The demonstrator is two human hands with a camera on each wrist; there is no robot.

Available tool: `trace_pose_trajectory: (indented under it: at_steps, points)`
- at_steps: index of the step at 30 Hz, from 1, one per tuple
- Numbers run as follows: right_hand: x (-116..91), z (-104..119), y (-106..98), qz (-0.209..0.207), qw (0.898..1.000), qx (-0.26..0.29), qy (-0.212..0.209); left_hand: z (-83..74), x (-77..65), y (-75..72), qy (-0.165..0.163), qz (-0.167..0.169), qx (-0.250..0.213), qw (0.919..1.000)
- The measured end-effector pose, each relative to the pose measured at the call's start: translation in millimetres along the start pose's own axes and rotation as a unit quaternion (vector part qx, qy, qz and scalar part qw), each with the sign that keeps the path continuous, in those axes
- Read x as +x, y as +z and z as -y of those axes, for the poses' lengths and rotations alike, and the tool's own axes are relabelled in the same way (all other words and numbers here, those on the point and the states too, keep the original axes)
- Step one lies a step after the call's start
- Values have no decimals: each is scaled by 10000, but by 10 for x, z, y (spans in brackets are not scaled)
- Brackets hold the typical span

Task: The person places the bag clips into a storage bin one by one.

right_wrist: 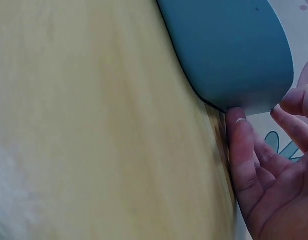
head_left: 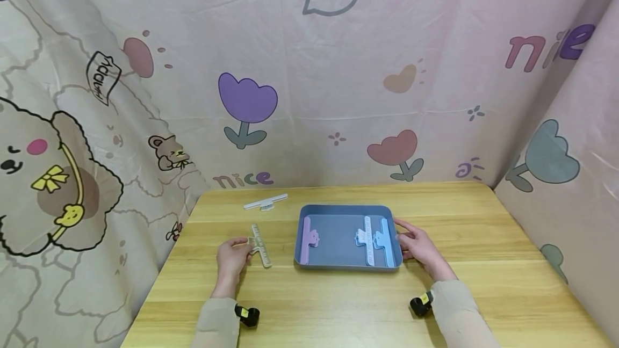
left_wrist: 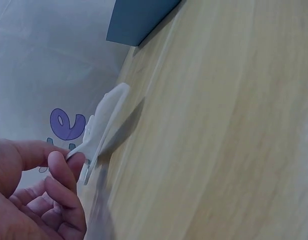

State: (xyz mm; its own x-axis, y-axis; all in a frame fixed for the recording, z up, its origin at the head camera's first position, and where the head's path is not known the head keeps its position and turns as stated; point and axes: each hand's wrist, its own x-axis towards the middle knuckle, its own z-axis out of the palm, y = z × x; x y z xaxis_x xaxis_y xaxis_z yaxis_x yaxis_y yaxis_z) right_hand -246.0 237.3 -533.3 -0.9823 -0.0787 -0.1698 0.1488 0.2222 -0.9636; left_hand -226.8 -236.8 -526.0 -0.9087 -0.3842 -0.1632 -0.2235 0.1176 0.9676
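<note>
Left hand (head_left: 232, 256) is pinching a partly hidden white bar-shaped clip (head_left: 262, 248); spread right hand (head_left: 420, 244) is touching blue rectangular tray (head_left: 337, 239) at three o'clock.

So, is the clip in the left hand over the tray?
No, the left hand pinches the pale clip over the table, to the left of the tray.

Three clips (head_left: 369, 240) in the tray (head_left: 336, 238), two more clips (head_left: 261, 246) to its left

Your table (head_left: 309, 305), across the frame's bottom, bears a tray (head_left: 336, 238) below centre and a clip (head_left: 266, 202) left of centre.
</note>
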Motion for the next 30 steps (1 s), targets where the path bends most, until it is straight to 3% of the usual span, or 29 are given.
trace_pose_trajectory:
  at_steps: [9, 15, 30]
  points:
    - [-39, 16, -3, 164, 9997, 28, -153, -77, -56, -8, -7, -35, -51, 10000]
    - [-41, 4, -14, 286, 9994, 106, -149, -188, -85, 34, 202, 22, -100, 9997]
    - [-53, -5, 1, 56, 9999, 74, 42, -588, -282, 340, 623, 510, -57, 9967]
